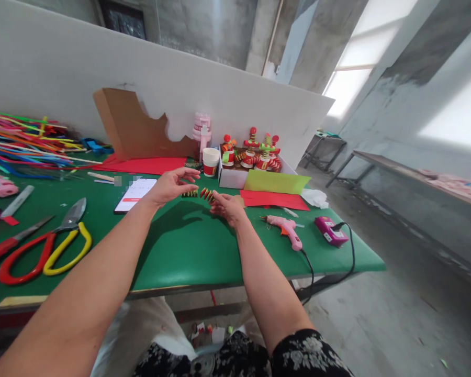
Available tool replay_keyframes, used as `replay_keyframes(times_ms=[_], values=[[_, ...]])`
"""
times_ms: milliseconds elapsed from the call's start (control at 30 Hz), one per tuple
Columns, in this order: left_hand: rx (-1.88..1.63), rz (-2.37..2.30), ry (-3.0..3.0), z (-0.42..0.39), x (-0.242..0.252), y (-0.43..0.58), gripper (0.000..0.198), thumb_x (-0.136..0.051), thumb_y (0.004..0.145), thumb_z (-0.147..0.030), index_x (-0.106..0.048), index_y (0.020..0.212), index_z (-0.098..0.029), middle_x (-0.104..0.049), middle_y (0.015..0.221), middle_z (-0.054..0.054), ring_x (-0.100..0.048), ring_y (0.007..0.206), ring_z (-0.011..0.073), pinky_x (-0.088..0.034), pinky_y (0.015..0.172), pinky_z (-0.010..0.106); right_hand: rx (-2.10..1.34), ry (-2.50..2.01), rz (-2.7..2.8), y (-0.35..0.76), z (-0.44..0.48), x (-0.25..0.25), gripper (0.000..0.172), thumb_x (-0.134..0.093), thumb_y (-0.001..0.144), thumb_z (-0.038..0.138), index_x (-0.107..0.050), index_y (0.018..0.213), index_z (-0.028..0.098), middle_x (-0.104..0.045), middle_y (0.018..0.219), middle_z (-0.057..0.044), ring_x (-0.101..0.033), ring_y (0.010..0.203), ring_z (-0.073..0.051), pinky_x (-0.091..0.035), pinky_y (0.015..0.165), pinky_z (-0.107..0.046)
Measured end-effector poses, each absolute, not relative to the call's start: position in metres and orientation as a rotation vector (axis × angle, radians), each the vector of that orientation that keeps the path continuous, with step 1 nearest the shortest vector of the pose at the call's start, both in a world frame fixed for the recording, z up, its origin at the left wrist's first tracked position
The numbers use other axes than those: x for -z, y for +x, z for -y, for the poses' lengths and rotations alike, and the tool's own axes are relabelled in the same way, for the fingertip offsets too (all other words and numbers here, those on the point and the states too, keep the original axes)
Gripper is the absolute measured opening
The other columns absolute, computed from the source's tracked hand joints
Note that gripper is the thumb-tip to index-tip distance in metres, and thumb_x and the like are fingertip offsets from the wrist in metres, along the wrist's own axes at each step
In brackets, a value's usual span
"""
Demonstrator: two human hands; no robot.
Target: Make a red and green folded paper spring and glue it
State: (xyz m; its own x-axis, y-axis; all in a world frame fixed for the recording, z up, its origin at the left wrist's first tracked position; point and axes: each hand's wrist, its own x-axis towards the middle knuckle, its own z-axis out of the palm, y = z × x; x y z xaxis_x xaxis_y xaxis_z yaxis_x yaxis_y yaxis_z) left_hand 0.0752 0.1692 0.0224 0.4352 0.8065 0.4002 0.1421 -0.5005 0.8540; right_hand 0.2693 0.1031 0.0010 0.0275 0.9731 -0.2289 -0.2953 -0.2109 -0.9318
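Over the green table [188, 246], my right hand [228, 207] pinches a folded paper spring [206, 195] with red and yellow-green pleats. My left hand [173, 187] is just left of it, fingers and thumb spread apart. Close under the left fingertips is another pleated strip [189, 193] of similar colours; I cannot tell whether it joins the piece in my right hand. A phone [135, 195] with a lit screen lies beside my left wrist. To the right of my right hand rests a pink glue gun [286, 230] with its cord trailing off the front edge.
Behind the hands stand paper cups [211, 161] and a white box [231, 177] of red paper figures. Red-and-yellow scissors [49, 251] lie at left, below many pipe cleaners [27, 144]. A purple power block [332, 231] sits at right. Brown cardboard [131, 125] leans behind.
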Motion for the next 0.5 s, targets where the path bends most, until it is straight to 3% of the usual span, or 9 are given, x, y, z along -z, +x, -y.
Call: replay_keyframes(times_ms=[100,300,500], values=[[-0.968,-0.817,2.015,-0.1669,-0.024,0.0761,0.056,-0.078,0.067,-0.053,-0.069,0.113,-0.021,-0.071,0.113,0.009,-0.062,0.096,0.0229,-0.052,0.078,0.035,-1.422,-1.218,0.915,0.2675,-0.1041,0.0018,0.026,-0.074,0.086,0.034,-0.065,0.07,0.015,-0.063,0.058,0.0,-0.054,0.045,-0.007,-0.053,0.052,-0.02],[-0.72,-0.815,2.102,-0.1634,-0.0213,0.0843,0.048,-0.076,0.067,-0.05,-0.073,0.103,-0.019,-0.071,0.078,0.003,-0.061,0.072,0.0184,-0.05,0.069,0.033,-1.393,-1.226,0.976,0.2666,-0.1072,0.0064,0.03,-0.076,0.083,0.039,-0.067,0.069,0.014,-0.063,0.058,-0.001,-0.053,0.047,-0.006,-0.053,0.053,-0.021],[-0.706,-0.836,2.135,-0.1669,-0.0183,0.0839,0.045,-0.073,0.069,-0.047,-0.073,0.104,-0.018,-0.074,0.081,0.004,-0.063,0.075,0.0185,-0.051,0.071,0.032,-1.372,-1.265,0.991,0.2652,-0.1055,0.0046,0.03,-0.072,0.087,0.036,-0.067,0.069,0.013,-0.062,0.057,0.001,-0.052,0.045,-0.005,-0.052,0.052,-0.019]])
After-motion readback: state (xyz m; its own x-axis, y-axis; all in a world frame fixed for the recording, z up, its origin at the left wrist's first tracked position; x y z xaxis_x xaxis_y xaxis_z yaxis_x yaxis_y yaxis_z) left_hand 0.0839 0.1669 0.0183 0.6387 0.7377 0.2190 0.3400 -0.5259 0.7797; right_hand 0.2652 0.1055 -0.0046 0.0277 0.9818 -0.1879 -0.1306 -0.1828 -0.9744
